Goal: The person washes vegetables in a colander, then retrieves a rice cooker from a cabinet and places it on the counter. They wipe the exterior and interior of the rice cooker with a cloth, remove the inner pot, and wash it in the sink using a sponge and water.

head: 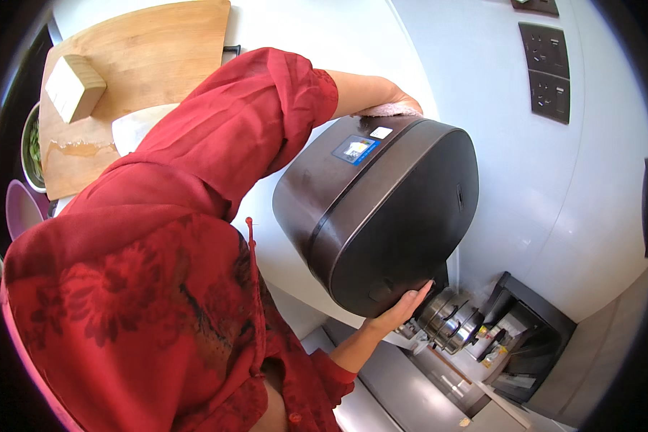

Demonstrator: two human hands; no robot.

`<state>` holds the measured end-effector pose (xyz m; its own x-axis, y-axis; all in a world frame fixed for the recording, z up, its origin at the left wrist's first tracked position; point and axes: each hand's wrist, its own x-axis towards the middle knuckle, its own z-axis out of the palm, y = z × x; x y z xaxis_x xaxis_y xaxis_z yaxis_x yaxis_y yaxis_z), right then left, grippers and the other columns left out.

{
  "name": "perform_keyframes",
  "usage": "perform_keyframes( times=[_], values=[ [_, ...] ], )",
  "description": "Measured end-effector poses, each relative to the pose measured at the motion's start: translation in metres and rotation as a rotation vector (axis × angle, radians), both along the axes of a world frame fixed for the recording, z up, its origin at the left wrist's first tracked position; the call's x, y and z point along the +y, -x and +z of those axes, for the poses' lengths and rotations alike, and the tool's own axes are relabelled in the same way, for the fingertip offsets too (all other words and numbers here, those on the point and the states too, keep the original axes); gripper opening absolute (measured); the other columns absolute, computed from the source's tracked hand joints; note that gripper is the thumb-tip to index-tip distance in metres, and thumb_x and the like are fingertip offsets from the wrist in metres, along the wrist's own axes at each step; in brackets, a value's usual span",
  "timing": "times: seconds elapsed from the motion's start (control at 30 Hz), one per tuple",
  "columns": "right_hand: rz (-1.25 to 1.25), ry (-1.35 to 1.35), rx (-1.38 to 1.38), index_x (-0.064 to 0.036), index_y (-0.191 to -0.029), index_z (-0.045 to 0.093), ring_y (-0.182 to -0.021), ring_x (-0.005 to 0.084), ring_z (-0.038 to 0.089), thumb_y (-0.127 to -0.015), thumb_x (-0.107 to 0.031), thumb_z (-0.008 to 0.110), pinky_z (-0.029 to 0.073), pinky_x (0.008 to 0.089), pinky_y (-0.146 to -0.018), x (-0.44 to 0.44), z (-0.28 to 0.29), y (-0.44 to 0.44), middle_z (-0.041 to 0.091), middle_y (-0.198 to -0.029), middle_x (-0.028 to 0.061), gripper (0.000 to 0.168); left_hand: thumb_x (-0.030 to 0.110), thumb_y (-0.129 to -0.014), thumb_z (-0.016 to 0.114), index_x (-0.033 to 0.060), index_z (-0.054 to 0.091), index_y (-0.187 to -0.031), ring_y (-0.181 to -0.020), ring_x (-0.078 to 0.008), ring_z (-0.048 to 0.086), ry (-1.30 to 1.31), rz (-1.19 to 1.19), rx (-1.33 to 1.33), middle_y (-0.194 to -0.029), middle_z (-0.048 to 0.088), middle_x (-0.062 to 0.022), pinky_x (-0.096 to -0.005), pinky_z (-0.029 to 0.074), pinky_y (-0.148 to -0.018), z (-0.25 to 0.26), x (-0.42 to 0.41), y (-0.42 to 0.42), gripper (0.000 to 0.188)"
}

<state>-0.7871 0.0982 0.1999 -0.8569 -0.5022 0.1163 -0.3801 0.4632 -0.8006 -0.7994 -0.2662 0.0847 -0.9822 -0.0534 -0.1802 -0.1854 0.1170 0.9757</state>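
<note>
A dark brown rice cooker is in front of me, with its black lid side and a side bearing stickers in view. My left hand reaches over to its upper side and presses a pink cloth against the surface. Most of the left fingers are hidden behind the cloth and wrist. At the opposite end, my right hand holds the lid edge, its fingers laid straight along the black surface.
A tofu-like white block rests on a wet wooden cutting board. Beside the board are a bowl of greens and a purple container. A steaming stacked steel pot stands beyond the cooker. Wall sockets are at upper right.
</note>
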Motion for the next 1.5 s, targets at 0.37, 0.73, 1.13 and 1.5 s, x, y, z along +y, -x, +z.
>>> perform_keyframes(
  times=[0.37,0.73,1.13,1.5],
  values=[
    [-0.007,0.044,0.021,0.004,-0.134,0.028,-0.123,0.0211,0.034,-0.093,-0.022,0.036,0.023,0.0311,-0.103,0.009,-0.009,0.009,0.033,-0.136,0.0123,0.049,0.009,-0.072,0.06,0.0042,0.059,-0.091,-0.071,-0.0178,0.057,0.164,0.06,-0.126,-0.085,0.062,-0.0097,-0.0359,0.046,-0.063,-0.044,0.031,-0.038,0.02],
    [0.042,0.118,0.043,0.006,-0.135,0.024,-0.128,0.0251,0.027,-0.09,-0.026,0.041,0.02,0.0331,-0.105,0.011,-0.01,0.009,0.025,-0.141,0.0179,0.058,0.048,-0.091,0.017,0.0053,0.047,-0.116,-0.087,-0.0307,0.058,-0.552,0.573,-0.401,-0.101,0.055,-0.027,-0.0478,0.042,-0.082,-0.093,0.111,-0.098,0.058],
    [0.106,0.074,0.115,0.007,-0.134,0.024,-0.129,0.0275,0.026,-0.09,-0.029,0.04,0.019,0.0325,-0.105,0.028,-0.018,0.028,0.025,-0.14,0.02,0.058,0.022,-0.083,0.039,-0.0155,0.036,-0.113,-0.11,-0.0417,0.038,0.338,1.206,0.11,-0.116,0.039,-0.0331,-0.0424,0.032,-0.096,-0.039,0.274,-0.162,0.048],
    [0.117,0.0,0.181,0.008,-0.133,0.024,-0.128,0.0296,0.029,-0.09,-0.031,0.039,0.021,0.0323,-0.105,0.016,-0.016,0.021,0.026,-0.139,0.0219,0.06,0.021,-0.09,0.033,-0.0042,0.032,-0.129,-0.126,-0.0385,0.028,0.491,1.348,0.734,-0.134,0.032,-0.0227,-0.0425,0.02,-0.105,0.028,0.255,-0.16,0.047]
  ],
)
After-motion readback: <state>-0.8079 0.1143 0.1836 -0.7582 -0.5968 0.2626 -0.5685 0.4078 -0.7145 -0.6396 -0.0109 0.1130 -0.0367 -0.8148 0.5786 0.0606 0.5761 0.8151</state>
